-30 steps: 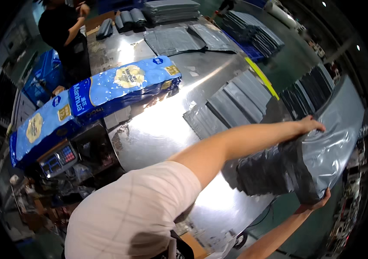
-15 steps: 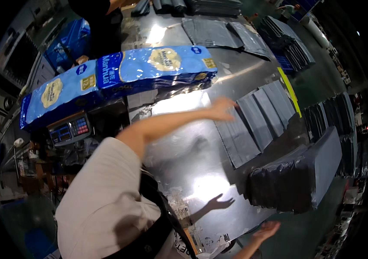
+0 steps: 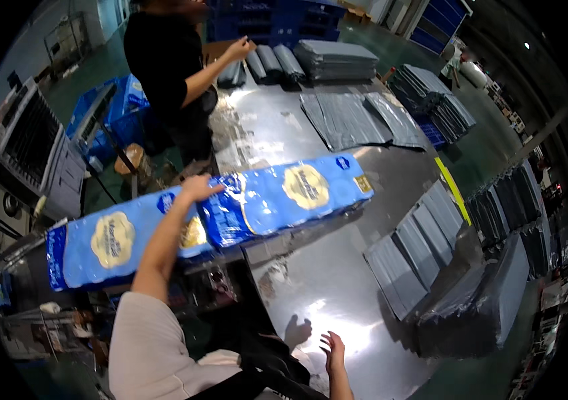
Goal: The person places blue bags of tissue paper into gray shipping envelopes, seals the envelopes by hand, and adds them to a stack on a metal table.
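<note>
Two long blue plastic-wrapped packs with round bulges lie end to end: the left pack (image 3: 147,233) reaches out past the metal table's left side, the right pack (image 3: 284,200) rests on the table (image 3: 327,267). On top, where they meet, my left hand (image 3: 198,189) lies with its fingers stretched toward the right pack, not wrapped around either. My right hand (image 3: 334,352) is raised over the table's near edge, fingers apart and holding nothing. Right of the packs, overlapping grey plastic bags (image 3: 397,280) are fanned out, with a larger grey bundle (image 3: 474,307) beside them.
Across the table a person in black (image 3: 170,67) stands near rolled grey bags (image 3: 274,63) and a grey stack (image 3: 337,60). More flat bags (image 3: 344,120) lie toward the far side. Blue crates (image 3: 134,110) stand at the far left, and bag piles (image 3: 430,103) beyond the right edge.
My left hand has moved left from the fanned grey bags onto the blue packs. My right hand has come over the table's near edge. The view has shifted, and the packs sit lower in it.
</note>
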Tool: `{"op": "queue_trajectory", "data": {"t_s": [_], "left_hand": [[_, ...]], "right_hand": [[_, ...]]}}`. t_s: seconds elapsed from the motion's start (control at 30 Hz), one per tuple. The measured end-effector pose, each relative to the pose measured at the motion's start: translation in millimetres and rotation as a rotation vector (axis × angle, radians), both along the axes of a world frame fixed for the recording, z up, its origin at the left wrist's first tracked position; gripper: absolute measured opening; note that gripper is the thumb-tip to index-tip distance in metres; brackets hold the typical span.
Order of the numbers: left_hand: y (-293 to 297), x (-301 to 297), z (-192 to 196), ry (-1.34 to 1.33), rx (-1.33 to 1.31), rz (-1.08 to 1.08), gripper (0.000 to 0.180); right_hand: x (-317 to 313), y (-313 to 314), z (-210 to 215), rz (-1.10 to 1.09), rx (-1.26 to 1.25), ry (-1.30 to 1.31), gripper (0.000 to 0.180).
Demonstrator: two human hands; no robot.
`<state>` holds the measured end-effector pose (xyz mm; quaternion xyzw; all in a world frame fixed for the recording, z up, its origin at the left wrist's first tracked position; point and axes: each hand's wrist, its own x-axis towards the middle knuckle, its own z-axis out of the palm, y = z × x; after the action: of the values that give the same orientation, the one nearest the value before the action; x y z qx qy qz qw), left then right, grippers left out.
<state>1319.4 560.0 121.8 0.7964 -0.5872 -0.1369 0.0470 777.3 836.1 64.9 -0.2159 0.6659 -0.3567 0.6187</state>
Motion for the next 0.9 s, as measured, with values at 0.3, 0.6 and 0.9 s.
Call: {"op": "queue_trajectory", "data": {"t_s": [0.3,0.6,0.9], "left_hand": [[7,-186,-19,0.383,0.200,-0.343,0.072],[36,-274,-102,1.899,0.390,0.132,0.062],[65,-298,-94,2.112,0.435,0.155,0.057]], "right_hand": [[127,-178,-77,-0.288,-0.274,-0.414,0.048],[33,-130,-10,0.129,-0.141,-0.271,0.057],[29,-88,83,0.176,-0.326,0.381,0.120]]}}
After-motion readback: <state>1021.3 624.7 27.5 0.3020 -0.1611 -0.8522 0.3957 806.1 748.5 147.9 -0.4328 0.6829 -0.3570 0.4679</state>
